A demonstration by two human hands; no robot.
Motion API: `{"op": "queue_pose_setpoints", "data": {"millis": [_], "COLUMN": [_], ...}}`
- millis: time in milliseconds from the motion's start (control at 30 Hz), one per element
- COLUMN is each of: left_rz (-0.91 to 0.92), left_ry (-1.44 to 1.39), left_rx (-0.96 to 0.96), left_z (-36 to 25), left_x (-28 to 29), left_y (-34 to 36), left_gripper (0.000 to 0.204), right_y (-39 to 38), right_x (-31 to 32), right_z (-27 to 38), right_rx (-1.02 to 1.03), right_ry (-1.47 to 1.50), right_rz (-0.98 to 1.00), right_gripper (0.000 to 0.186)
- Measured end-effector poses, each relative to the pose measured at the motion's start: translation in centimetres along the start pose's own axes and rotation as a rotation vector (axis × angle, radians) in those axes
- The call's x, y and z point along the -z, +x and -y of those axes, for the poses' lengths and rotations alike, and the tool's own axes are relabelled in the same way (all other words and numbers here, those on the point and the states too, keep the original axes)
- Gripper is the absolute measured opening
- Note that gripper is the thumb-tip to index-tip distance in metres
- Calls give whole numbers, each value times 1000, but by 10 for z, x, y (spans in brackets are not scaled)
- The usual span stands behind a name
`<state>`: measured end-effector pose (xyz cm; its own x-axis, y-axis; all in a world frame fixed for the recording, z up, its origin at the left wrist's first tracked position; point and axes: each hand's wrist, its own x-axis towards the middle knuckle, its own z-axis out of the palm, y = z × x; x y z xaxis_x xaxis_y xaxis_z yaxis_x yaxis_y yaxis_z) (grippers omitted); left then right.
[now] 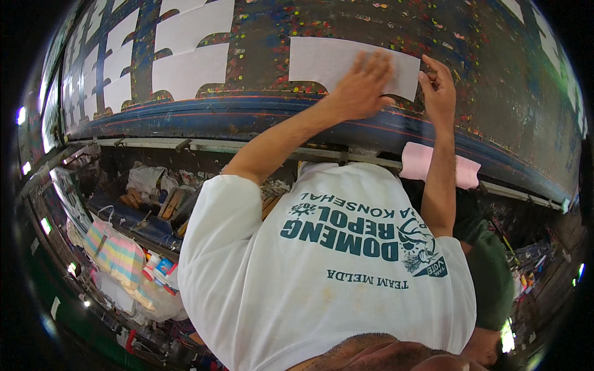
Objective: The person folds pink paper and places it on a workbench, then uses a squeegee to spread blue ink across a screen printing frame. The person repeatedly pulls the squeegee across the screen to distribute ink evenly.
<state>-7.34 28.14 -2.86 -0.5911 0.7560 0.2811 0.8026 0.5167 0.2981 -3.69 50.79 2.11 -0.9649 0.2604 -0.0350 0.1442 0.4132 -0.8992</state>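
Note:
A white cut piece of cloth (315, 59) with curved notches lies flat on the long dark table. My left hand (365, 83) rests palm down on its middle, fingers stretched out and slightly blurred. Just past the cloth's right edge is my right hand (439, 93); its fingers are bent and apart, with the thumb and forefinger close to that edge. Nothing shows between them.
Similar white pieces (190, 71) lie in rows at the left of the paint-speckled table (266, 55). A pink folded cloth (427, 164) hangs by the front rail. Beneath, at left, are wood scraps (173, 201), a pastel striped cloth (114, 250) and bottles (162, 269).

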Motion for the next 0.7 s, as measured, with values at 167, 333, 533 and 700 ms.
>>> {"op": "queue_pose_setpoints", "data": {"millis": [167, 333, 533, 700], "left_rz": [-12, -7, 92, 128], "left_ry": [-4, 22, 176, 290], "left_rx": [-10, 82, 367, 609], "left_z": [-26, 3, 76, 92], "left_x": [-29, -26, 22, 38], "left_y": [40, 23, -56, -71], "left_gripper": [85, 84, 87, 97], "right_y": [7, 0, -25, -43], "right_x": [-1, 4, 7, 12], "right_z": [19, 21, 1, -7], "right_rx": [67, 39, -55, -29], "right_ry": [50, 28, 51, 69], "right_rz": [-8, 82, 249, 275], "right_gripper": [32, 24, 25, 25]}}
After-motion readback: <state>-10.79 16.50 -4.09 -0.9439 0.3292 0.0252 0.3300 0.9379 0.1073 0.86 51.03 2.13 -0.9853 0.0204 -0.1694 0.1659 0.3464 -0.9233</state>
